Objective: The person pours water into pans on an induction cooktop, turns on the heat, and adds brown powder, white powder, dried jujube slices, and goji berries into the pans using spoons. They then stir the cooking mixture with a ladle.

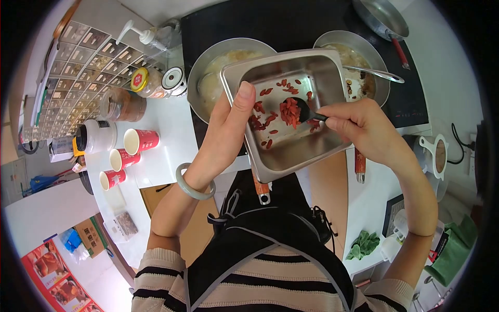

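Observation:
A square metal container (pixel 291 156) is tilted over the stove, with red dried berries scattered inside. My left hand (pixel 231 122) holds it by its left wall, thumb over the rim. My right hand (pixel 361 125) is closed on the handle of a black spoon (pixel 310 113); the spoon's bowl is inside the container, heaped with red berries (pixel 290 112). Behind the container, a pot with pale liquid (pixel 210 78) shows at the left and a second pot (pixel 382 86) at the right, with brownish contents and a metal spoon (pixel 377 73) resting across its rim.
Three red paper cups (pixel 148 139) stand on the white counter (pixel 166 125) at the left, near several jars (pixel 148 83) and a pump bottle (pixel 163 39). An empty pan (pixel 382 18) lies at the back right. A green cloth (pixel 363 245) is on the right counter.

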`<state>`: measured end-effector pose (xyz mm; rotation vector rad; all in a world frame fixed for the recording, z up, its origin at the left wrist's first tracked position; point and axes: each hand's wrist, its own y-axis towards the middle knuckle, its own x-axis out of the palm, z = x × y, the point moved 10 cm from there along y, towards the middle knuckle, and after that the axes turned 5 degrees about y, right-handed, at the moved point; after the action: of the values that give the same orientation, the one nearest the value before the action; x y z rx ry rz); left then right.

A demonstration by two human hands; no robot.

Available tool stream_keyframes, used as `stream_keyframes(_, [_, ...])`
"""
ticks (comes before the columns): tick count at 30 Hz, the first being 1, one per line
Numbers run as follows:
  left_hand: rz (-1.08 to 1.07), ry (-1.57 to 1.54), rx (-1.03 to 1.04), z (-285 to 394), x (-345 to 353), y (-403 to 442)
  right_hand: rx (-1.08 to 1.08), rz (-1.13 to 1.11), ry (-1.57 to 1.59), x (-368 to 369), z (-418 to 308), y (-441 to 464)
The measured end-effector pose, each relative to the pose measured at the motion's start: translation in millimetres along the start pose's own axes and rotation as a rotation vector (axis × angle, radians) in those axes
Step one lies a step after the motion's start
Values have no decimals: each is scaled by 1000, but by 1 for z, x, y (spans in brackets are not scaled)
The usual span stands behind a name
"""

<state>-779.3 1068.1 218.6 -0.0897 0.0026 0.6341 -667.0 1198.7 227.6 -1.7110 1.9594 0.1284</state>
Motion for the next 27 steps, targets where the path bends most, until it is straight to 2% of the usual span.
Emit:
stream_keyframes(7, [30, -22, -18, -5, 6, 8, 65, 33, -13, -17, 10, -3])
stream_keyframes(10, [26, -15, -31, -4, 10, 11, -112, 29, -18, -18, 7, -3])
stream_keyframes(13, [28, -3, -48, -5, 13, 14, -26, 56, 56, -29, 15, -5])
stream_keyframes(22, [30, -6, -44, -7, 20, 24, -128, 167, -35, -50, 15, -6])
stream_keyframes(27, [26, -1, -81, -11, 23, 29, 34, 60, 170, -49, 30, -4])
